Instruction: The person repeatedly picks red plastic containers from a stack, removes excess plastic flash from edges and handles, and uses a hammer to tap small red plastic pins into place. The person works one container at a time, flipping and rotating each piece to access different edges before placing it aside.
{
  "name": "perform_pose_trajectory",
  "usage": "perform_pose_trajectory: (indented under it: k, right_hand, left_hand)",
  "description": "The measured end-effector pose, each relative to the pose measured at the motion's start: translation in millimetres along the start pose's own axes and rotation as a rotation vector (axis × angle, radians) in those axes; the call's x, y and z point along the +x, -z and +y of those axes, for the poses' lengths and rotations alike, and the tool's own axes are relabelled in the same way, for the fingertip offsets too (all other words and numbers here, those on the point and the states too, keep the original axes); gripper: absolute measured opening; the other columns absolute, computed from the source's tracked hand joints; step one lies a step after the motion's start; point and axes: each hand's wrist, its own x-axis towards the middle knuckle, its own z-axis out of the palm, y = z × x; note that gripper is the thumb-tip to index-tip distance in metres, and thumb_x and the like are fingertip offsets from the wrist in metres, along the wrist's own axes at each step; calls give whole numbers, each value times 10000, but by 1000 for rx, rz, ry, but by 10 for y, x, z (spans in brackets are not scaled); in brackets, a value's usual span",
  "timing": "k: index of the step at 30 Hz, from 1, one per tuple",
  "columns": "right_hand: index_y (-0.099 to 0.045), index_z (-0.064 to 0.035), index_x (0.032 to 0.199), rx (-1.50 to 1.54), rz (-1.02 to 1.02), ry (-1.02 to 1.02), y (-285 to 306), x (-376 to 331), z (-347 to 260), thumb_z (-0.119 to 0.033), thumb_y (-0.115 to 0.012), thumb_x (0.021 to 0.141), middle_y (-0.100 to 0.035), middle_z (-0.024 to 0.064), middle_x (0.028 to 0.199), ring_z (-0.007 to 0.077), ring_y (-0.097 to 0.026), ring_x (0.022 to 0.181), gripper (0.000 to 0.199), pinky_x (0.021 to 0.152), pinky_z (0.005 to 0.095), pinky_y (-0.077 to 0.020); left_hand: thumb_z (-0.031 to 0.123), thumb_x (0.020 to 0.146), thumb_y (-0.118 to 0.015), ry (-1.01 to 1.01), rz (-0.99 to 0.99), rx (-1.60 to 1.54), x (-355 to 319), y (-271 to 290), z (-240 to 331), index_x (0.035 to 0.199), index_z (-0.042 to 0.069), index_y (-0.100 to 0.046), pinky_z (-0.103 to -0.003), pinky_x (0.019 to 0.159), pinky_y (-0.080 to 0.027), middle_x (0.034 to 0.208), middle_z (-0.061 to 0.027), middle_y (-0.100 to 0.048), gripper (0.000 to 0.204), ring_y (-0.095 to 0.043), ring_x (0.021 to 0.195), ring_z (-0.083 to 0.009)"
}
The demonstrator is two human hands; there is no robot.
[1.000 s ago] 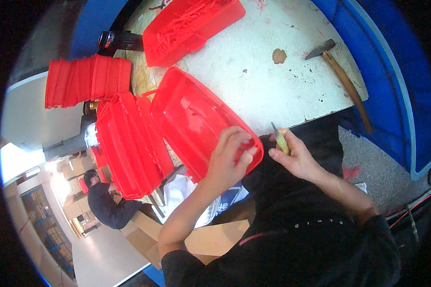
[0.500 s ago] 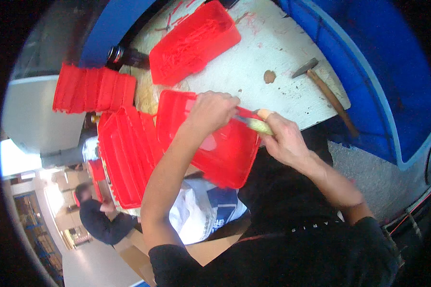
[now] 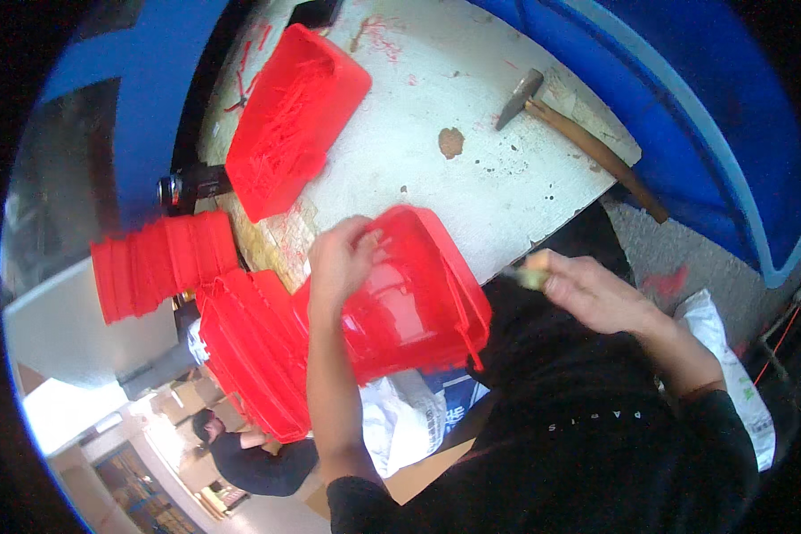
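Blade clear of the plastic: we see a deep, glossy red plastic bin (image 3: 409,307) at the near edge of a worn white surface (image 3: 400,116), partly overhanging the dark-clothed lap. The bare left hand (image 3: 336,258) is bent over the bin's left edge, its fingers reaching inside, and appears to grip that wall, though blur leaves the firmness beyond us. The bare right hand (image 3: 587,292), just beyond the bin's right end, is closed around a small tool with a pale yellow-green handle (image 3: 532,278), its thin tip blurred and apart from the rim. A narrow red plastic strip (image 3: 468,334) lies along that right end, its tip hanging past the edge. We judge the step in hand to be steadying and angling the bin for blade work on its rim; the next move calls for a firm left hold and a tip brought in without catching the fingers. The bin is tilted, its open side seemingly facing up toward the wearer; we read its long axis as slanting from the left hand down to the right, though foreshortening leaves that uncertain. Beyond the bin to the left sits a second red plastic bin (image 3: 345,96) of red scraps (image 3: 285,125); beyond it to the right lies a wooden-handled steel hammer (image 3: 587,147).
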Motion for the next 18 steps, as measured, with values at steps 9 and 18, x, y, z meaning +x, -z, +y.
perform_pose_trajectory:
  k: [9,18]
  right_hand:
    - [-587,-25,1083,119,151,-32,-27,192,208,-163,-564,989,-598,151,807,275,-635,736,169,658,381,-487]
    - [-599,-8,1000,106,102,-59,-199,751,94,-176,-521,1003,-590,220,730,398,-630,691,185,621,442,-486]
  left_hand:
    - [138,862,-700,109,57,-186,-118,-238,56,1049,20,-683,-332,723,-531,903,-146,-707,221,-691,801,-251]
    - [260,835,-758,18,222,-147,-2,-469,232,1039,53,-705,-332,727,-546,888,-123,-722,296,-712,802,-220]
